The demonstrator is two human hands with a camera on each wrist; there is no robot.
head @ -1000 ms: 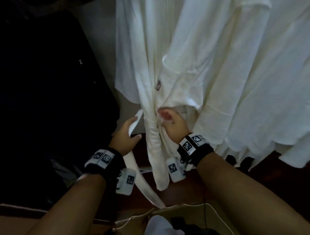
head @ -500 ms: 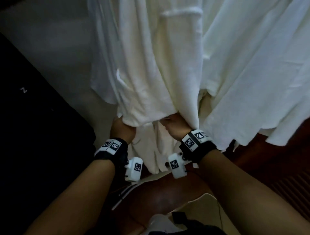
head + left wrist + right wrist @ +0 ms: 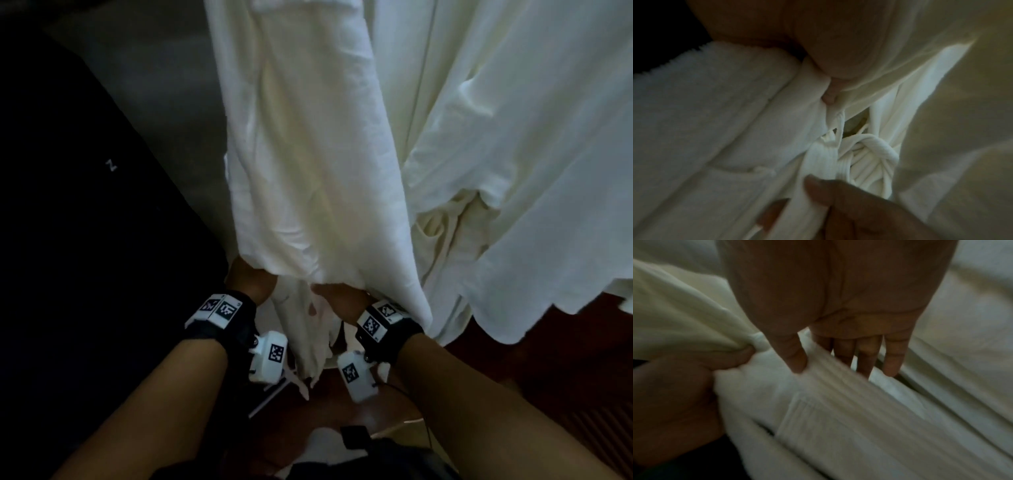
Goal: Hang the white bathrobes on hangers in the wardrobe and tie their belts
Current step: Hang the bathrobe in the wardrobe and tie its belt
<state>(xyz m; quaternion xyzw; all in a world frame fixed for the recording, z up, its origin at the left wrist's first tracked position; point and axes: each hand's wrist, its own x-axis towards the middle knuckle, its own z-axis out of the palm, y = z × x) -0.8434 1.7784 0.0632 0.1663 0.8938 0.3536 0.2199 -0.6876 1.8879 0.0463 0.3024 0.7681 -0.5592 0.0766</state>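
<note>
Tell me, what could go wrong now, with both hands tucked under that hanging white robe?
1. In the head view the bathrobe drapes over both hands, so the knot is tied by feel and might end up loose or lopsided.
2. The left hand seems to pinch only a thin strand of the belt; that grip may slip when the right hand pulls.
3. Hard tugging could drag the bathrobe off its hanger, which is out of view.

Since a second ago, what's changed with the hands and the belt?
Both hands moved up under the hanging bathrobe; its hem now hides the fingers from the head view. The left hand let go of the loose strap. The right hand now holds the ribbed belt, a knot showing beside it. The robes stayed hanging.
</note>
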